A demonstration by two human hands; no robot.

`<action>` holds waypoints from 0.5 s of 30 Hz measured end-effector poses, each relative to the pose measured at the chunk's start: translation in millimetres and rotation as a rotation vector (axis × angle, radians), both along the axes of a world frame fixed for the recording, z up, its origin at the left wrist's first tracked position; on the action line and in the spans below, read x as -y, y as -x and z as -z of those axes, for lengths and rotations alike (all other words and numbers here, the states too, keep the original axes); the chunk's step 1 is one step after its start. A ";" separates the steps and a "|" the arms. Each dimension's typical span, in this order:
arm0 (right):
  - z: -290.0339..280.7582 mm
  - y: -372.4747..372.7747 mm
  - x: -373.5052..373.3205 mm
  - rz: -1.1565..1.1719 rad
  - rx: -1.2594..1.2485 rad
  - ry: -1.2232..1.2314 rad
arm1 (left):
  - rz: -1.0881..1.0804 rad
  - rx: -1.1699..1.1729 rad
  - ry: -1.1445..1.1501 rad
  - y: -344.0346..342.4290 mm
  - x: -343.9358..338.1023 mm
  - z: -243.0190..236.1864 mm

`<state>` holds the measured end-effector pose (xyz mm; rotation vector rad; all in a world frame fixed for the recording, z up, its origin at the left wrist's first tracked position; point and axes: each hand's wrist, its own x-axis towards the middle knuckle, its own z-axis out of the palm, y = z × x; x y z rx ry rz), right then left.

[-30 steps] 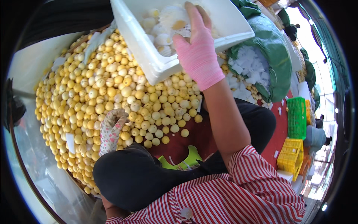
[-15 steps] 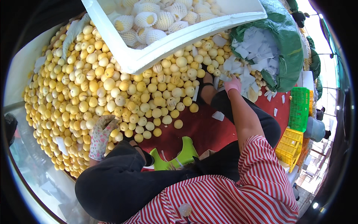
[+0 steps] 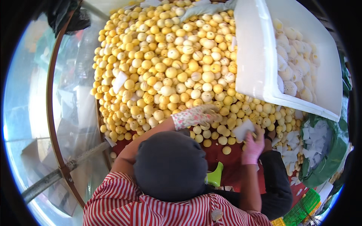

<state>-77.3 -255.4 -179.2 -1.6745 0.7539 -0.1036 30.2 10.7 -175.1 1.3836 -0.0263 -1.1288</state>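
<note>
A red floor covering (image 3: 222, 165) carries a broad heap of yellow round fruit (image 3: 169, 67). A white foam box (image 3: 260, 56) of net-wrapped fruit rests at the heap's right edge, with a green sack (image 3: 332, 158) of white foam nets beside it.

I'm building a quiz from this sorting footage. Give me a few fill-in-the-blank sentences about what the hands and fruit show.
1. The right hand wears a plain ____ glove.
2. It holds a white ____ sleeve.
3. The left hand, in a patterned glove, rests on the heap of ____ fruit.
4. Netted fruit lies in the ____ box.

Missing words: pink; foam; yellow; white
</note>
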 end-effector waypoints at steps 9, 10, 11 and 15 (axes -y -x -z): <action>-12.1 -56.2 -135.1 -0.478 0.212 0.376 | -0.177 0.415 -0.503 12.9 -26.6 -14.6; -10.0 -58.5 -134.9 -0.518 0.194 0.388 | -0.203 0.497 -0.506 20.0 -29.7 -10.0; -9.0 -60.8 -136.5 -0.557 0.176 0.401 | -0.229 0.580 -0.511 26.2 -32.1 -5.5; -32.7 -67.0 -154.7 -0.442 -0.173 -0.572 | -0.213 0.840 -0.425 24.1 -46.7 0.6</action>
